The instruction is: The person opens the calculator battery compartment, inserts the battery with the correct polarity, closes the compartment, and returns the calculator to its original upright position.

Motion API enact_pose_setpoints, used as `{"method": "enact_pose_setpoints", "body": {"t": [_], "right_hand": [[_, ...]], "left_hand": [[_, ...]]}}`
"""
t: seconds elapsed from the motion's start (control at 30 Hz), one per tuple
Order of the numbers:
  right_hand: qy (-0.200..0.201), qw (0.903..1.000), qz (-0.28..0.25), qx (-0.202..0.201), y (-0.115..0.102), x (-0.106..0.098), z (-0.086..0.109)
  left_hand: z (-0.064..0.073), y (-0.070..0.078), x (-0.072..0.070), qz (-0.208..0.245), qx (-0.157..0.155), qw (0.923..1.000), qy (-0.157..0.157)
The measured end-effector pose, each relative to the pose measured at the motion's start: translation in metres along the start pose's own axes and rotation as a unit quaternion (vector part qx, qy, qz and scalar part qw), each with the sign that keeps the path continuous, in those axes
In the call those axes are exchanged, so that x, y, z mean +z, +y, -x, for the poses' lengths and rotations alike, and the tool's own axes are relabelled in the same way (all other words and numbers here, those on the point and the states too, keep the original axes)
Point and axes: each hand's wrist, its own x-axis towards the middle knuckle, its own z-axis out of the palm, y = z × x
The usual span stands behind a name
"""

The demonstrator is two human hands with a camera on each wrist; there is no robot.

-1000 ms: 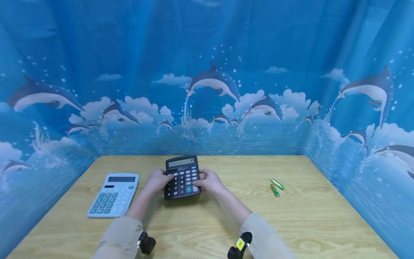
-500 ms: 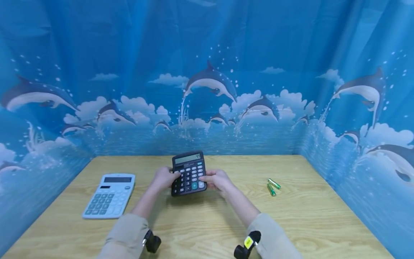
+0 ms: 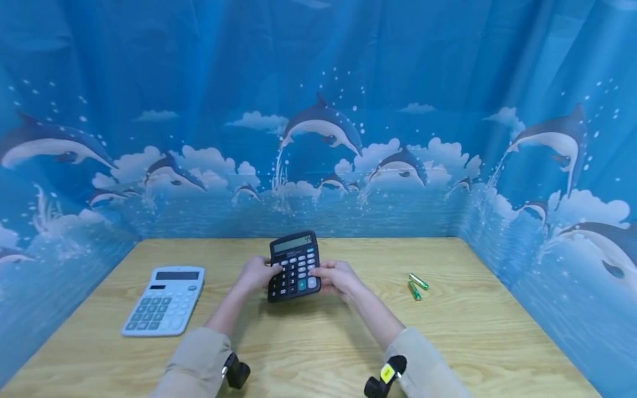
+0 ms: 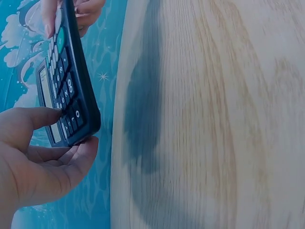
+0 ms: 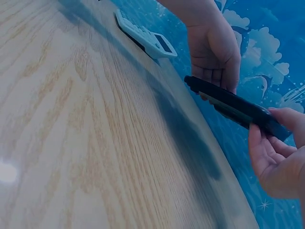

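Observation:
A black desk calculator (image 3: 294, 266) is raised over the table between both hands, its screen end tipped up. Dark digits show at the right end of its display. My left hand (image 3: 256, 273) grips the left side, thumb on the keys and fingers underneath, as the left wrist view shows. On the opposite side my right hand (image 3: 340, 277) pinches the edge near the lower keys, with its thumb on top. The right wrist view shows the calculator (image 5: 238, 105) edge-on, its shadow falling on the wood below.
A pale blue calculator (image 3: 164, 301) lies on the wooden table (image 3: 308, 354) at the left. Two green batteries (image 3: 418, 281) (image 3: 414, 291) lie close together at the right. A blue dolphin-print curtain (image 3: 318, 166) encloses the back and sides.
Both hands have carried the black calculator a little to the right and tilted it slightly more upright. The head view has shifted slightly; the pale calculator and batteries lie as before.

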Motion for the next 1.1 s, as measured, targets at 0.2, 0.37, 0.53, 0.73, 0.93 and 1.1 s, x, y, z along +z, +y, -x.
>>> {"method": "enact_pose_setpoints", "body": {"t": [0.2,0.37,0.53,0.73,0.93,1.1], "right_hand": [[0.013,0.9997,0.002,-0.019,-0.005,-0.001,0.000],[0.053,0.9967,0.040,-0.048,-0.008,-0.001,0.001],[0.096,0.9811,0.133,-0.103,-0.010,0.000,0.005],[0.140,0.9359,0.260,-0.192,-0.013,0.002,0.009],[0.163,0.9061,0.313,-0.234,-0.012,0.001,0.010],[0.172,0.8433,0.407,-0.306,-0.008,-0.001,0.012]], "left_hand": [[0.000,0.002,0.003,-0.015,0.013,0.9998,0.004],[0.004,0.008,0.003,-0.067,0.063,0.9953,0.029],[0.008,0.020,0.006,-0.065,0.092,0.9925,0.047],[0.013,0.036,0.007,-0.034,0.091,0.9945,0.037],[0.016,0.046,0.007,0.019,0.078,0.9967,0.009],[0.015,0.051,0.009,0.093,0.070,0.9932,-0.005]]}}
